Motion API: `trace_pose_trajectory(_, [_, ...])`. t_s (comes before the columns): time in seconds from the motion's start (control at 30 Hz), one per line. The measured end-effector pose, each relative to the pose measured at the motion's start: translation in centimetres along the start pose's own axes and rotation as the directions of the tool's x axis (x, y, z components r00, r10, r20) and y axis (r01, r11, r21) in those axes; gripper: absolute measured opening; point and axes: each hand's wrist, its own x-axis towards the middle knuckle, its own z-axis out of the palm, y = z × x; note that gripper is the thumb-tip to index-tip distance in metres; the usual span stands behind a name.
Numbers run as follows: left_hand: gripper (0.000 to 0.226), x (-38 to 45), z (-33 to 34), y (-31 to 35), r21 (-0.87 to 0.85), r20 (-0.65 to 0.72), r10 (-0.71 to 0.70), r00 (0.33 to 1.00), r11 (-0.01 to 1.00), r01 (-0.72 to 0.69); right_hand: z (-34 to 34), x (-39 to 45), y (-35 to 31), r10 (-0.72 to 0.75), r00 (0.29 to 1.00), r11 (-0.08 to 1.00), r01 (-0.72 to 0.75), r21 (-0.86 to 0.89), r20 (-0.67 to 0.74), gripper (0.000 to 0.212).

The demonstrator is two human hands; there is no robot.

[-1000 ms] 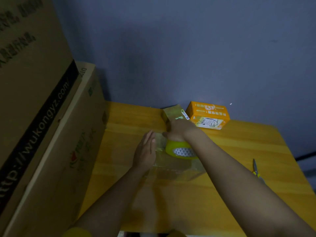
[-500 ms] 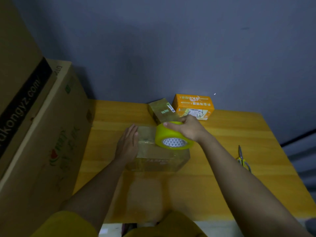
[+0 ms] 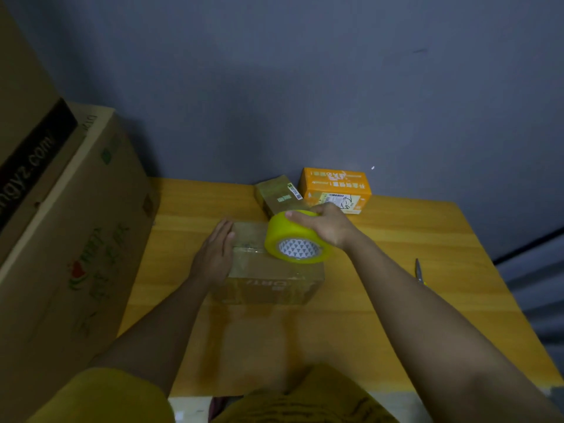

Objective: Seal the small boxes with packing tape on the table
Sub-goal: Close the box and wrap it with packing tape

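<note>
I've got the brown box (image 3: 268, 277) sitting mid-desk (image 3: 396, 300), printed side facing me, top already glossy with tape. My left hand (image 3: 213, 254) lies flat on the box's left end, fingers (image 3: 224, 232) straight and together, pressing down, not curled round anything. My right hand (image 3: 326, 225) grips the yellow tape roll (image 3: 293, 239) from above: thumb and fingers wrapped over its outer band, clamped on it. The roll stands on edge on the right half of the box top, patterned core facing me. Can't tell whether a strip runs from roll to box; too dim and glossy there.

Behind the roll, a second small box (image 3: 279, 193) wrapped in clear tape lies at an angle near the wall, and just beside it on the right sits an orange box (image 3: 335, 186) with a white label, hard against the wall. Scissors (image 3: 420, 271) lie on the right part of the desk, well apart from the boxes, mostly hidden by my right forearm. Big cardboard cartons (image 3: 76, 239) stacked at the desk's left edge.
</note>
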Motion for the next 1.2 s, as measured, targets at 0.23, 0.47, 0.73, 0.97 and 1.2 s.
trace_pose_trajectory(0.23, [0.055,0.1,-0.4,0.1,0.049,0.043,-0.004,0.999,0.999,0.002,-3.7,0.1,-1.0,0.052,0.995,0.712,-0.094,-0.696,-0.081,0.069])
trace_pose_trajectory(0.47, [0.057,-0.1,-0.5,0.8,0.067,0.06,-0.02,0.998,0.998,0.016,-4.1,0.2,2.8,0.161,0.975,0.567,-0.217,-0.795,-0.151,0.079])
trace_pose_trajectory(0.73, [0.057,-0.2,-0.9,1.4,0.035,0.083,-0.03,0.996,0.999,0.027,-2.9,0.7,5.3,0.172,0.976,0.552,-0.208,-0.807,-0.133,0.082])
trace_pose_trajectory(0.97, [0.068,-0.1,-1.1,1.5,0.071,0.107,-0.053,0.993,0.996,0.046,-2.1,1.5,7.2,0.235,0.968,0.599,-0.216,-0.771,-0.089,0.086])
trace_pose_trajectory(1.2, [0.064,-1.1,2.3,6.2,0.627,-0.01,-0.251,0.968,0.752,0.202,-1.7,2.1,9.5,0.236,0.97,0.64,-0.203,-0.741,-0.062,0.08])
